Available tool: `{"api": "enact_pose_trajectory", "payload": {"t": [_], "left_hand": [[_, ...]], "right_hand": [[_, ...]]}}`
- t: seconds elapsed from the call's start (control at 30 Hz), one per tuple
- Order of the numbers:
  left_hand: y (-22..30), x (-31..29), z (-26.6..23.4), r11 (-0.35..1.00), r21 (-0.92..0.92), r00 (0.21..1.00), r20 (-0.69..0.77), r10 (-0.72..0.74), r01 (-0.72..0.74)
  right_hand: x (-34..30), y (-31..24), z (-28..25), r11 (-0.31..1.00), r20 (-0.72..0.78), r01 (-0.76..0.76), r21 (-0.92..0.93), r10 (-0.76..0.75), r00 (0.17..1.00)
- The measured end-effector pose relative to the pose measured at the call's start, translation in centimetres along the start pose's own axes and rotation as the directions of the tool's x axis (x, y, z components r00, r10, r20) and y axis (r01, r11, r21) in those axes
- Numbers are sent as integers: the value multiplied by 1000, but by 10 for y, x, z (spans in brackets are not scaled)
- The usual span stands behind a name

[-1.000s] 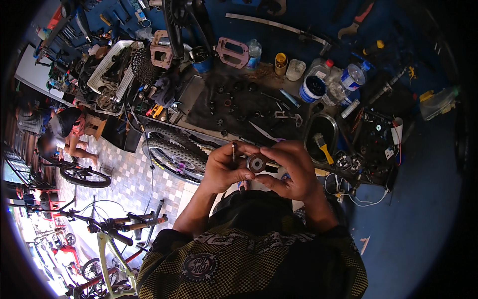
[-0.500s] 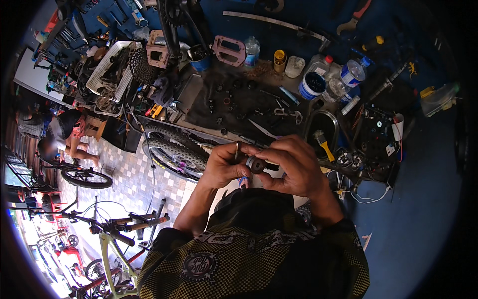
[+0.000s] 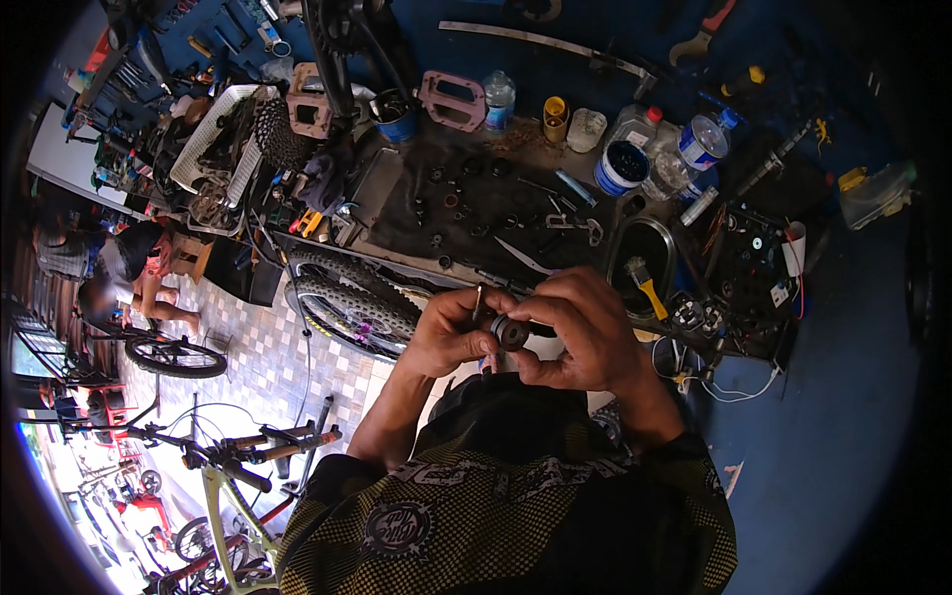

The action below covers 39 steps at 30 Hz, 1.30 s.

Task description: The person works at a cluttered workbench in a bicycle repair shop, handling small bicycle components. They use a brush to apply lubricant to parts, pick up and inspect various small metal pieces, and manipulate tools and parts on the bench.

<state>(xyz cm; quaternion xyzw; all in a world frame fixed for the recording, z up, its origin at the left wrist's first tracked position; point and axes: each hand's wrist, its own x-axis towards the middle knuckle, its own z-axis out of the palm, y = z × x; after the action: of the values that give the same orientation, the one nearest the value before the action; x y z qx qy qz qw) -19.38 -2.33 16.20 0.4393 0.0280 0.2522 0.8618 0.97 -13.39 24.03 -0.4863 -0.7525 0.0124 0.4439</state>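
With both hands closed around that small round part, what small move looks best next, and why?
Probably keep the left hand steady and turn the small round part a little with the right hand. Both hands grip it close in front of the chest, above the workbench, and the left hand also holds a thin tool upright, so the work seems unfinished.

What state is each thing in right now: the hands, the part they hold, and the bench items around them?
left hand: closed on a thin dark tool, upright.
right hand: closed on a small round dark part.
small round dark part: held between both hands, off the bench.
knobby tyre: leaning at the bench edge.
yellow-handled brush: lying in the dark tray.
clear bottle: upright, capped.
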Motion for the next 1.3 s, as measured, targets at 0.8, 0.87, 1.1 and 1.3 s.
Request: {"api": "enact_pose_trajectory", "payload": {"t": [0.8,0.87,1.1,1.3], "left_hand": [[-4,4,-13,998,6,995,-76,62,-61],[-5,4,-15,998,4,995,-80,61,-61],[11,12,-4,993,120,995,-102,20,-7],[2,16,-5,983,125,986,-122,-117,132]], "right_hand": [[2,9,0,1000,42,-21,5,21,999],[2,11,0,1000,46,-26,-2,26,999],[-2,17,-2,998,59,-46,-34,48,997],[4,27,0,905,38,-317,285,319,947]]}}
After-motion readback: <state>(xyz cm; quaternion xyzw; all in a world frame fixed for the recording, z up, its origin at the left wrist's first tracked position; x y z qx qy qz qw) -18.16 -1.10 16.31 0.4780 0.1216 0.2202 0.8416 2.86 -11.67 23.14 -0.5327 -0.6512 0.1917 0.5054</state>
